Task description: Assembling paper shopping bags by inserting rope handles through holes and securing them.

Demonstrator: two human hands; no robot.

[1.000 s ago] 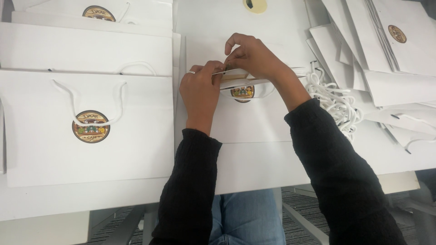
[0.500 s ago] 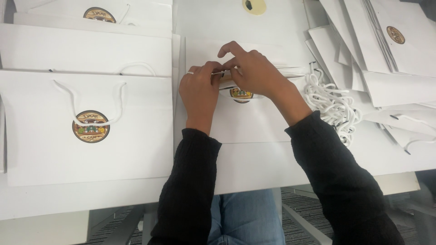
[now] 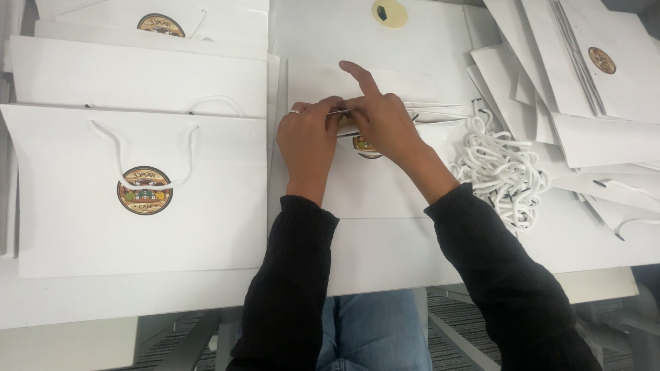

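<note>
Over at the far left, a finished white paper bag (image 3: 137, 189) is lying flat on the white table (image 3: 103, 302), its round brown-and-green sticker (image 3: 144, 190) facing up and its white cord handle (image 3: 141, 154) looping down around the sticker. Behind it, more flat white bags (image 3: 137, 75) are overlapping one another toward the table's far edge, the furthest one showing part of another round sticker (image 3: 160, 25).

Moving toward the middle, the left hand (image 3: 309, 141), wearing a ring, is resting on the top edge of the middle white bag (image 3: 375, 185), which is lying flat on the table straight in front of the person. Its fingers are curled in and pinching at the bag's folded top edge. The right hand (image 3: 381, 120) is touching the left one, fingertips meeting at the same spot, its thumb and bent fingers closing on the edge while the index finger is sticking out straight toward the far side. What exactly is pinched between the fingertips is too small to tell. A round sticker (image 3: 364, 144) on this bag is peeking out from under the right hand. Both arms are in black sleeves.

Just right of the right wrist, a tangled heap of white cords (image 3: 502, 172) is sitting on the table. Further right, a loose pile of flat white bags (image 3: 591, 96) is fanning out, one showing a small round sticker (image 3: 602, 60).
</note>
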